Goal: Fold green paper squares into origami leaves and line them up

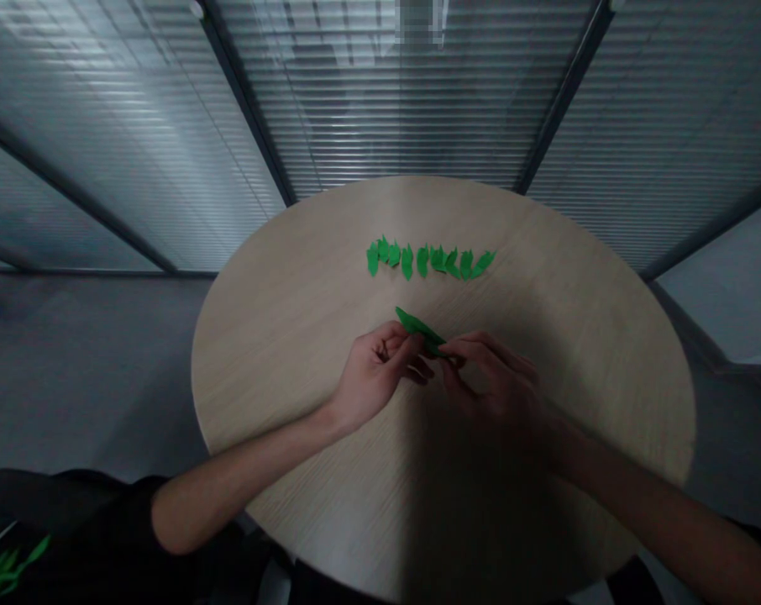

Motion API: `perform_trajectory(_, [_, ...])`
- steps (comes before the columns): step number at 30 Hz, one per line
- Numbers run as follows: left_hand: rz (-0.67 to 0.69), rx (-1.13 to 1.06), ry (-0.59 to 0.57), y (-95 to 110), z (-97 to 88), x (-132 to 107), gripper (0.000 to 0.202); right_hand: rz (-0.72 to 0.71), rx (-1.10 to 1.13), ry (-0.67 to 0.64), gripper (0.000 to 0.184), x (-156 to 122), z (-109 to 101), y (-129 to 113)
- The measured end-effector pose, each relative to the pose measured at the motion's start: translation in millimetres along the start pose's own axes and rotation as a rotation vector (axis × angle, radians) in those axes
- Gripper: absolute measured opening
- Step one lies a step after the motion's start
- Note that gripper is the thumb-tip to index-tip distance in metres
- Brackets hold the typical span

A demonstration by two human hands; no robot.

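A folded piece of green paper (pixel 418 326) is held just above the round wooden table (pixel 280 336), near its middle. My left hand (pixel 377 374) pinches its near left side with thumb and fingers. My right hand (pixel 494 382) pinches its right end, fingers curled over it. Farther back on the table lies a row of several small folded green paper shapes (pixel 427 259), side by side, apart from both hands.
Glass walls with closed blinds (pixel 386 92) and dark frames stand behind the table. Grey floor lies to the left and right. More green paper pieces (pixel 6 567) show at the bottom left corner, beside my dark sleeve.
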State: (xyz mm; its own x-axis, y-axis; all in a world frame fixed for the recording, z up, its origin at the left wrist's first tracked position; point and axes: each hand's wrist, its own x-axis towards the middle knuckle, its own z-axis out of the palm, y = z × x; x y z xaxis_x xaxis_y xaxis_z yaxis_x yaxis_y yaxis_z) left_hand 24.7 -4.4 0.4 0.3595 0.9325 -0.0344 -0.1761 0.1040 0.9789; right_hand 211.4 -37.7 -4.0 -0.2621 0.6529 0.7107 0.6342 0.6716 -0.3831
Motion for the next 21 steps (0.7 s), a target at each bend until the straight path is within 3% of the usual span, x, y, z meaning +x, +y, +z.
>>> perform_trajectory(4, [-0.014, -0.024, 0.023, 0.8, -2.7, 2.4, 0.027, 0.198, 0.121, -0.084, 0.006, 0.9, -1.0, -0.3])
perform_trajectory(9, [0.034, 0.035, 0.033, -0.3, -3.2, 1.9, 0.027, 0.423, 0.208, -0.172, 0.024, 2.2, -1.3, 4.3])
perform_trajectory(12, [0.103, 0.078, 0.033, -2.4, -3.1, 0.3, 0.024, 0.586, 0.374, -0.202, 0.034, 2.7, 0.5, 6.6])
perform_trajectory(15, [0.160, 0.111, 0.042, -4.4, -3.1, -1.4, 0.020, 0.746, 0.554, -0.227, 0.033, 3.7, 3.2, 7.0])
perform_trajectory(21, [0.218, 0.166, 0.070, -5.2, -2.7, -4.7, 0.018, 0.834, 0.753, -0.158, 0.026, 8.1, 5.7, 3.0])
